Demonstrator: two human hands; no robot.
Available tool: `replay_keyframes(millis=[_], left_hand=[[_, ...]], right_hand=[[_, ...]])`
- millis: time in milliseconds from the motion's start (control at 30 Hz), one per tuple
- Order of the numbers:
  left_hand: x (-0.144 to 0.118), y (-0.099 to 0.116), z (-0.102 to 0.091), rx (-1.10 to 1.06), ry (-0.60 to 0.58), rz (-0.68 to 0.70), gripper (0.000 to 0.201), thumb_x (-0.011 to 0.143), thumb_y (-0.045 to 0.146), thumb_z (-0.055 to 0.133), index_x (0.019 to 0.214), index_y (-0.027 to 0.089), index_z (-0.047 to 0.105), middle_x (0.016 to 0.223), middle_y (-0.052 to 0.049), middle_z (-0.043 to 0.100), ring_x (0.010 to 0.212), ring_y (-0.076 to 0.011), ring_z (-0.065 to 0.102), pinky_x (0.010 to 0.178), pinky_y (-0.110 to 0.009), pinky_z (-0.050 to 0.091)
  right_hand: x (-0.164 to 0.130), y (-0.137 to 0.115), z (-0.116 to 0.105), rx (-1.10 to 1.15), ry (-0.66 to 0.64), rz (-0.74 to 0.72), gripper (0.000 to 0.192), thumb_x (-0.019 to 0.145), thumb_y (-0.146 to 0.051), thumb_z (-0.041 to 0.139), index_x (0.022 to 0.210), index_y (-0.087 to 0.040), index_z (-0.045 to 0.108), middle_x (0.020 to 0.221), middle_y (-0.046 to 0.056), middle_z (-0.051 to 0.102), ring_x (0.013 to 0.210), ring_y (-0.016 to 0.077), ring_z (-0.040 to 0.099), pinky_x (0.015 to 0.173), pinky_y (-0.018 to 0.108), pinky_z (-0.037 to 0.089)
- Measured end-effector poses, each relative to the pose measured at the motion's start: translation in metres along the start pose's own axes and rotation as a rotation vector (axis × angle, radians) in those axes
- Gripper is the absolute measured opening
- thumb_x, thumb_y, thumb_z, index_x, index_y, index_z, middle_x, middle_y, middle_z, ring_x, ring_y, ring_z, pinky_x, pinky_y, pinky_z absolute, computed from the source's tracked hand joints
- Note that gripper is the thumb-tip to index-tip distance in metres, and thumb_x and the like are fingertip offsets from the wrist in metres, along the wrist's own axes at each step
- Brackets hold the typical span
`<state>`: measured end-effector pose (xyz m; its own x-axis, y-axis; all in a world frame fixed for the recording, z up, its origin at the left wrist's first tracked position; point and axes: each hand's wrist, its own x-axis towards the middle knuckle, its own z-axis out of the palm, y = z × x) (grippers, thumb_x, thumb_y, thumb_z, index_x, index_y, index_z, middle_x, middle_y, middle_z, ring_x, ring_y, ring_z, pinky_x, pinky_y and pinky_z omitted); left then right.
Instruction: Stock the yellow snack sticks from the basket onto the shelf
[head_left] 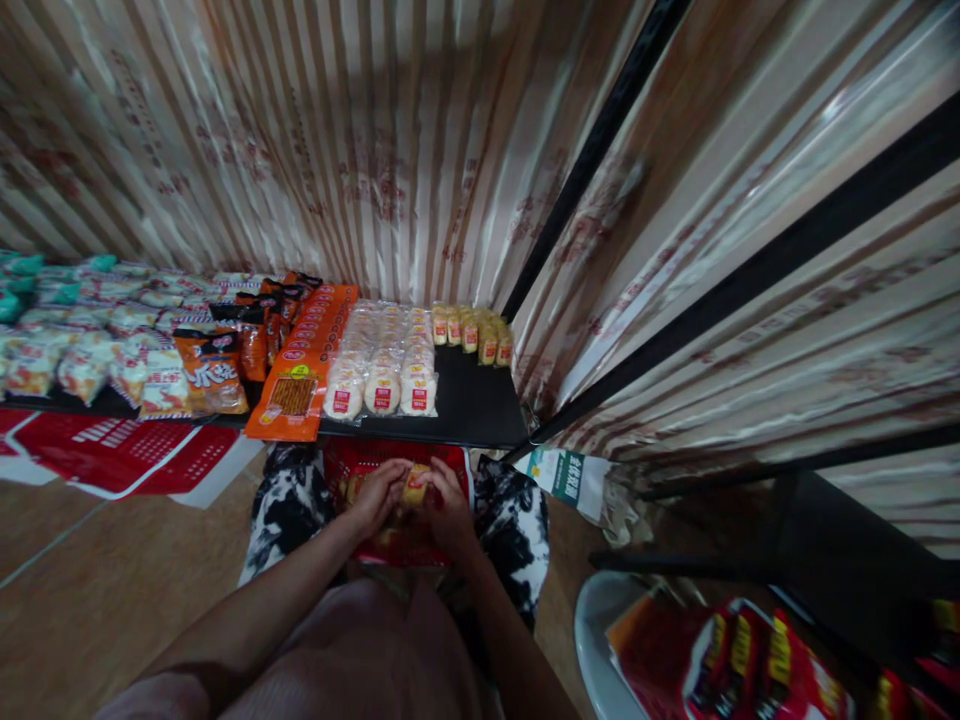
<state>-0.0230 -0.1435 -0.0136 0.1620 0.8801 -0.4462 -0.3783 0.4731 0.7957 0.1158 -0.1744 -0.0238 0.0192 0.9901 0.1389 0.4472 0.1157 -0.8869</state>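
Most of the black shelf (472, 405) beyond the fingers is already sitting stocked with snack rows, though the patch right of the round cakes (382, 385) is lying bare. Both hands, left hand (379, 497) and right hand (450, 510), are closing fingers around a small yellow packet (415, 485) over the red bag (405, 535).

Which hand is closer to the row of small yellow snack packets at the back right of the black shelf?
Right. The right hand lies below the yellow snack packets, slightly to their left; the left hand is farther left. Both hold a small yellow packet.
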Motion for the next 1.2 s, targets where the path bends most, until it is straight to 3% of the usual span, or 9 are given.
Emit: replay_keyframes(millis=[167,367,600,800,933,1100,1200], left_hand=[[0.003,0.001,0.009,-0.003,0.043,-0.040,0.040,0.051,0.040,0.077,0.075,0.016,0.057,0.066,0.003,0.060,0.059,-0.0087,0.056,0.057,-0.020,0.044],[0.004,-0.003,0.012,0.088,0.110,-0.008,0.040,0.051,0.038,0.077,0.078,0.017,0.056,0.066,0.003,0.060,0.058,-0.0102,0.057,0.055,-0.021,0.043],[0.007,0.000,0.011,0.106,0.121,0.047,0.039,0.059,0.031,0.073,0.089,0.019,0.052,0.075,0.001,0.063,0.069,-0.0137,0.062,0.065,-0.026,0.048],[0.012,-0.002,0.017,0.204,0.137,0.191,0.040,0.061,0.029,0.067,0.094,0.019,0.048,0.075,0.002,0.057,0.070,-0.0114,0.058,0.069,-0.025,0.046],[0.015,-0.003,0.026,0.304,0.156,0.274,0.042,0.063,0.030,0.063,0.100,0.018,0.048,0.079,0.002,0.055,0.069,-0.0113,0.056,0.067,-0.025,0.046],[0.021,0.003,0.043,0.398,0.183,0.337,0.035,0.064,0.034,0.061,0.092,0.018,0.048,0.080,0.000,0.056,0.066,-0.0122,0.056,0.064,-0.026,0.047],[0.025,0.010,0.054,0.466,0.206,0.379,0.026,0.066,0.031,0.060,0.086,0.019,0.048,0.079,-0.001,0.057,0.065,-0.0128,0.056,0.064,-0.026,0.047]], right_hand=[[-0.002,0.003,-0.005,0.041,-0.026,-0.027,0.021,0.084,-0.024,0.045,0.086,-0.024,0.066,0.132,0.008,0.048,0.121,0.0196,0.046,0.105,0.037,0.034],[-0.003,0.003,-0.005,0.049,-0.021,-0.028,0.023,0.081,-0.020,0.043,0.091,-0.023,0.064,0.128,0.008,0.050,0.121,0.0199,0.047,0.102,0.035,0.037],[-0.003,0.003,-0.006,0.140,-0.066,-0.016,0.025,0.079,-0.019,0.042,0.091,-0.023,0.063,0.105,0.006,0.063,0.103,0.0178,0.057,0.094,0.033,0.043],[-0.002,0.003,-0.009,0.303,-0.129,0.101,0.018,0.081,-0.031,0.049,0.093,-0.022,0.059,0.095,0.005,0.066,0.085,0.0174,0.064,0.080,0.030,0.051],[-0.002,0.006,-0.004,0.376,-0.052,0.184,0.019,0.079,-0.036,0.051,0.093,-0.024,0.054,0.092,0.003,0.067,0.085,0.0173,0.065,0.078,0.030,0.053],[0.002,0.012,-0.005,0.406,0.117,0.235,0.034,0.075,-0.038,0.057,0.103,-0.023,0.047,0.101,0.007,0.066,0.089,0.0178,0.066,0.082,0.031,0.053],[0.010,0.011,-0.013,0.439,0.129,0.253,0.039,0.074,-0.036,0.057,0.109,-0.021,0.048,0.104,0.009,0.066,0.092,0.0192,0.065,0.086,0.034,0.052]])
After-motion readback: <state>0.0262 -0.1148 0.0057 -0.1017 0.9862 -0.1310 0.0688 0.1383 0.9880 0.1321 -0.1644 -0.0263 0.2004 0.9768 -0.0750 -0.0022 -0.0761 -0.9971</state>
